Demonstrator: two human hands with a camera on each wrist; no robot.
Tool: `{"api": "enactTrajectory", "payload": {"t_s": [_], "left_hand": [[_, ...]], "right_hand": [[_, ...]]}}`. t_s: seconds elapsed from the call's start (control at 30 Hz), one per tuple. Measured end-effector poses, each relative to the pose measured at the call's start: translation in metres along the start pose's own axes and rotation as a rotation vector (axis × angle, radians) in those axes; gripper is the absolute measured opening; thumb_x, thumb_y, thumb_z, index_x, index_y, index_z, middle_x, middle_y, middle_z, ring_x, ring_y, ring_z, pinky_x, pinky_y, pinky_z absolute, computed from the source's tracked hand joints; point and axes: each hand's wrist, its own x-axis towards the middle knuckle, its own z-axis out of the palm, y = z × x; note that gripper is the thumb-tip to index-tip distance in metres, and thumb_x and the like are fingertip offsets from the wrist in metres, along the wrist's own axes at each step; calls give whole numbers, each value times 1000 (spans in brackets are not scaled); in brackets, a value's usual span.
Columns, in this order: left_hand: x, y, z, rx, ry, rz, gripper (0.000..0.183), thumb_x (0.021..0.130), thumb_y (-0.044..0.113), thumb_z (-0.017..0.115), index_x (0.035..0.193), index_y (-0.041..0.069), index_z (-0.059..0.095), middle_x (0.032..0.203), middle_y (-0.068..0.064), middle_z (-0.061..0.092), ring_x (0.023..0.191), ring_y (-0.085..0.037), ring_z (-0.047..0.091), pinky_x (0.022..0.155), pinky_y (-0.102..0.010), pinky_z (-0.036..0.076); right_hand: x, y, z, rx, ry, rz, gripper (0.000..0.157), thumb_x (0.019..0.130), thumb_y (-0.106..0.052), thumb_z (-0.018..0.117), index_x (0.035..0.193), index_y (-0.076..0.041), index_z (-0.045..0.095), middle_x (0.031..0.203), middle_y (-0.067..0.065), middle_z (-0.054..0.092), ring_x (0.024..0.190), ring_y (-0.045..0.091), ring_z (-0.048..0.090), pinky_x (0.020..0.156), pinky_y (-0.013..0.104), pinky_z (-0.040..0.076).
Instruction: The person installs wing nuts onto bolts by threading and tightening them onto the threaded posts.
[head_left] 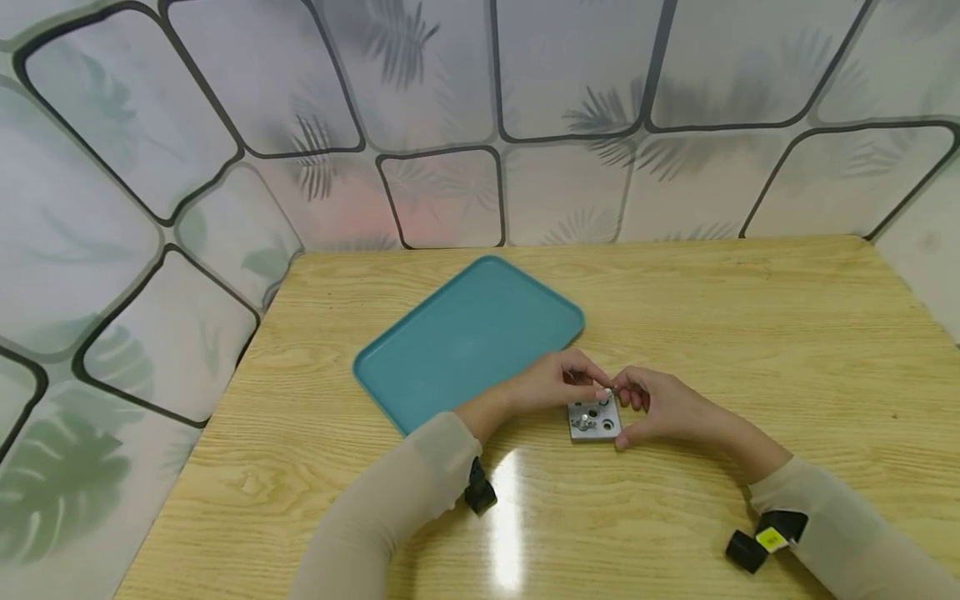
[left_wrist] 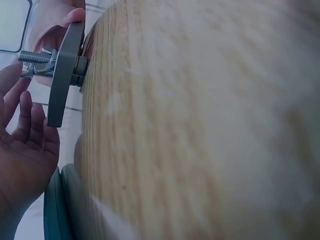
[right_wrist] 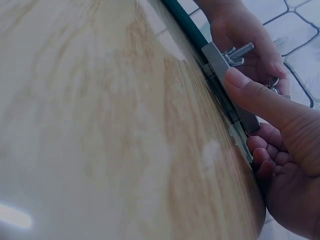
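Observation:
A square grey metal plate (head_left: 595,427) with several holes lies close over the table, gripped along its right side by my right hand (head_left: 663,408). In the right wrist view the right thumb presses on the plate (right_wrist: 214,54) and the fingers curl at its edge. A bolt with a wing nut (right_wrist: 235,55) stands up from the plate's face. My left hand (head_left: 551,383) reaches over the plate's far right corner. Its thumb and finger pinch a second small wing nut (right_wrist: 274,86) there. Bolt heads (left_wrist: 79,70) show under the plate in the left wrist view.
A blue-green tray (head_left: 465,342) lies at an angle on the wooden table (head_left: 750,333), just behind and left of the left forearm. Patterned fabric walls (head_left: 442,200) rise at the back and left. Black wrist cameras (head_left: 480,492) hang from both sleeves.

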Motion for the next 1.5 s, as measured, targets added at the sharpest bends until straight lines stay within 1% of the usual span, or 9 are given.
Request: {"api": "enactTrajectory", "payload": {"t_s": [0.2,0.5,0.67,0.83,0.93,1.13,1.27,1.37,1.5], "left_hand": [[0,-2,1,-31,23,-25,22,88,18,69,108,9,71,103,0,62,85,-2,53,75,-18,45],[3,0,2,-46,137,-49,13,87,15,70,95,4,69,88,0,63,74,-3,51,67,-16,42],[3,0,1,-30,79,-34,18,88,19,68,101,7,71,95,2,65,81,-2,54,72,-17,44],[2,1,0,6,-11,-21,24,87,22,69,110,12,71,102,5,60,88,-3,52,77,-19,45],[2,0,0,14,-35,-6,26,87,20,70,111,12,70,103,4,58,87,-5,51,76,-19,45],[3,-2,2,-25,42,-43,25,89,17,68,111,7,67,92,1,58,79,-5,51,70,-17,43],[5,-2,3,-54,109,-65,18,89,16,67,102,4,65,83,1,57,75,-6,51,67,-17,42],[4,-2,2,-44,108,-57,15,89,16,67,98,5,66,85,1,61,75,-6,51,68,-17,42],[2,-1,1,-22,64,-37,18,90,19,67,103,8,70,96,1,65,81,-4,53,72,-18,44]], "right_hand": [[1,1,0,6,-8,-11,61,61,-36,89,104,-9,55,85,1,49,74,11,44,62,25,40],[0,-1,-1,5,-2,-8,62,62,-34,89,107,-8,55,86,1,50,76,12,45,65,25,41],[0,0,-1,-2,9,-9,61,61,-33,89,105,-8,56,85,1,50,76,12,45,64,25,41],[1,0,-1,-13,6,4,60,60,-36,89,102,-10,55,85,1,50,75,12,45,64,25,41],[1,0,-1,-16,3,3,59,61,-36,89,101,-10,54,84,0,49,75,12,45,64,25,40],[0,-1,-1,21,-13,-11,60,62,-32,89,105,-7,56,85,3,49,75,12,44,63,25,40],[-1,-1,-1,41,-17,-15,61,63,-30,89,108,-4,56,86,4,49,77,12,43,64,24,40],[-1,-3,-1,43,-15,-11,62,63,-30,89,108,-4,56,86,5,49,77,13,43,64,24,39],[-2,-4,-1,39,-14,-2,61,63,-31,89,108,-4,56,86,4,49,78,13,43,65,24,39]]}}
